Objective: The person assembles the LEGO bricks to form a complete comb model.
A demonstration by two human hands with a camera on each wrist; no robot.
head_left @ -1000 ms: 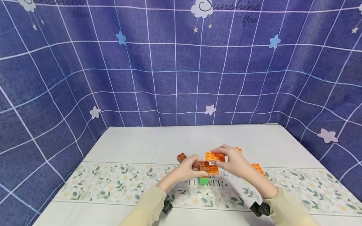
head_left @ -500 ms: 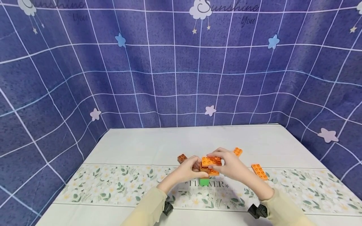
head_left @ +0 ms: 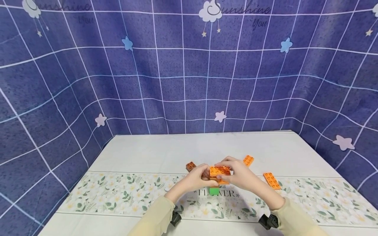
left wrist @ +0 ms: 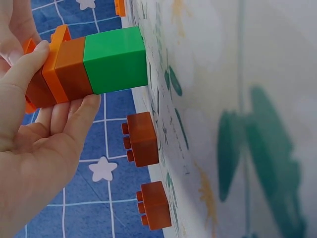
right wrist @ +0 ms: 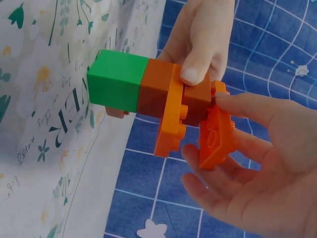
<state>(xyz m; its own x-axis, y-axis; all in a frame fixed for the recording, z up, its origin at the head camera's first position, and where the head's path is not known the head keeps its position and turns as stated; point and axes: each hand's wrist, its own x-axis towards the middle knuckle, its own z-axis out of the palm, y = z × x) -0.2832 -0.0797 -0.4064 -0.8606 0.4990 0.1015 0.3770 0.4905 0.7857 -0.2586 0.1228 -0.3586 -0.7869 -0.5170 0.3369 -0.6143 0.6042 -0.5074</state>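
A small tower of toy building bricks stands on the table, with a green brick [right wrist: 119, 82] at its foot. Above that come a brown brick [right wrist: 154, 87], an orange plate [right wrist: 169, 129] jutting out to the right, and an upper brown brick [right wrist: 197, 104]. My left hand [head_left: 195, 178] grips the tower from the left, thumb on the near side. Between thumb and fingers, my right hand [head_left: 240, 173] pinches another orange plate [right wrist: 218, 141] at the tower's top, also reaching out to the right. Whether this plate is fully seated, I cannot tell.
Two brown bricks, one nearer [left wrist: 142, 140] and one farther [left wrist: 154, 206], lie beyond the left hand. To the right are two loose orange plates, one farther back [head_left: 248, 160] and one nearer [head_left: 271, 181]. A blue grid curtain [head_left: 189, 88] hangs behind the table.
My right hand has brought the orange plate left and down, from above and beside the tower onto its top brown brick. The left hand has kept its grip.
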